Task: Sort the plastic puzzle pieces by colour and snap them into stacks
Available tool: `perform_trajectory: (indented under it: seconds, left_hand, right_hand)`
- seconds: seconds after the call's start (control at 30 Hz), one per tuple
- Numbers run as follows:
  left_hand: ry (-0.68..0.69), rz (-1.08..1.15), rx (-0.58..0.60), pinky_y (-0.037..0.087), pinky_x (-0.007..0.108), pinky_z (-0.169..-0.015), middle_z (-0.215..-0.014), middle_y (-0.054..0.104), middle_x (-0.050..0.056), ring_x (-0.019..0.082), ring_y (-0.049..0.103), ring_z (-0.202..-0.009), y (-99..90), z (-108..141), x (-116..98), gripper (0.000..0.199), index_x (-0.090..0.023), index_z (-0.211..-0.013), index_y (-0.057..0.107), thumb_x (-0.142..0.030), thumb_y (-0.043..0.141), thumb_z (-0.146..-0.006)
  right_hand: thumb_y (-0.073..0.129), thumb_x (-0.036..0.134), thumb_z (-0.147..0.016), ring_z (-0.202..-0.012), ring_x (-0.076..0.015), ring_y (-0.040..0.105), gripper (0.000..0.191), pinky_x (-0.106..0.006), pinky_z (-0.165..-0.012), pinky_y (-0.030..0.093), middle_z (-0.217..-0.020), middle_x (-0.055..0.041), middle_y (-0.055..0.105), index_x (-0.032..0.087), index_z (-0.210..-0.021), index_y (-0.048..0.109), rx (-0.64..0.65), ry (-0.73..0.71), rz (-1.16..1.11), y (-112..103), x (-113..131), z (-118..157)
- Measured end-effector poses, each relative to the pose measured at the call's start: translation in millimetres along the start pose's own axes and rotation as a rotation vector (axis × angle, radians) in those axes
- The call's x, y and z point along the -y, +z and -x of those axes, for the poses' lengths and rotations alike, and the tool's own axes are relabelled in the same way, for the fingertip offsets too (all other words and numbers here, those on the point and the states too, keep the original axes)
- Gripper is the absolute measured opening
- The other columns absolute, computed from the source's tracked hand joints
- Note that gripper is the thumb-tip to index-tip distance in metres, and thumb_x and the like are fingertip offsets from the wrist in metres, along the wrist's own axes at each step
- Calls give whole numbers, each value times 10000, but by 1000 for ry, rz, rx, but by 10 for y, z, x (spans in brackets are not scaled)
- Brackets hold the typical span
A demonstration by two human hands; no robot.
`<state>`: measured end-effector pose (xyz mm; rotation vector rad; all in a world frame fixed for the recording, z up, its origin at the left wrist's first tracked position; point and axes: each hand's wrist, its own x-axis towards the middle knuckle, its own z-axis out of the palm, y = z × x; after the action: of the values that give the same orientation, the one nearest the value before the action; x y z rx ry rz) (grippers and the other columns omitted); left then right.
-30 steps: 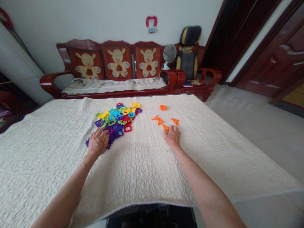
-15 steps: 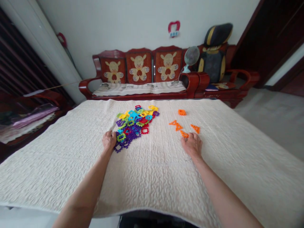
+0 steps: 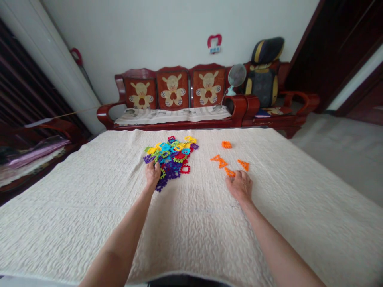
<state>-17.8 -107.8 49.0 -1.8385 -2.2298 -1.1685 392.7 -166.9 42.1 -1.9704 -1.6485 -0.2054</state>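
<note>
a bright pile (image 3: 172, 162) and a few orange pieces (image 3: 222, 163) on a quilt (image 3: 191, 231)
the left hand (image 3: 153, 174) curls at the pile's left edge (whether its fingers grip a piece, i cannot tell); the right hand (image 3: 240, 184) lies at the nearest orange piece (image 3: 229, 172), fingers bent, their hold on it unclear.
</note>
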Motion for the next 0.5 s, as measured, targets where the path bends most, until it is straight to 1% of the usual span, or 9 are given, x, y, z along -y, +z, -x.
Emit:
perform_trajectory:
  seconds: [0.1,0.13,0.3,0.4,0.47,0.5]
  left_hand:
    - [-166,118,-29,515,450,-981,-1125,728,140,289,642,-1130,-5,1,-60,404,-161,-1178,676,-366,436,-927]
    - [-194,135,-24,512,457,-987,-1130,727,139,291,642,-1130,-24,4,-66,396,-166,-1168,679,-371,445,-924]
    - [-274,76,17,472,452,-1043,-1170,715,126,288,628,-1167,-186,20,5,364,-162,-1131,696,-330,434,-942]
    - [-313,35,53,484,447,-1015,-1107,727,104,307,635,-1141,-263,-2,67,354,-158,-1108,705,-318,430,-951]
    - [-310,5,53,494,452,-997,-1085,726,110,311,643,-1111,-280,-28,73,342,-150,-1102,706,-302,442,-947]
    - [-282,-6,33,492,453,-1004,-1103,719,118,307,641,-1112,-275,-40,56,335,-141,-1110,700,-288,449,-943]
  right_hand:
    - [525,377,-873,-1104,-320,523,324,-435,-899,382,-1177,-174,610,153,-1083,626,-10,0,-11,12,-6,2]
    - [526,376,-873,-1103,-318,524,321,-434,-899,381,-1174,-174,611,152,-1081,626,-11,2,-13,14,-7,2]
    - [544,370,-878,-1133,-311,520,307,-421,-907,377,-1195,-169,606,150,-1078,618,-4,11,-37,11,-9,-4]
    - [561,366,-877,-1126,-305,520,300,-412,-906,377,-1173,-161,613,155,-1082,617,9,9,-46,-3,-12,-1]
    - [572,364,-878,-1114,-301,524,298,-408,-908,379,-1148,-152,618,158,-1088,619,27,11,-46,-15,-11,3]
    - [579,363,-878,-1110,-298,525,295,-407,-911,378,-1135,-146,619,159,-1088,621,35,16,-45,-20,-8,5]
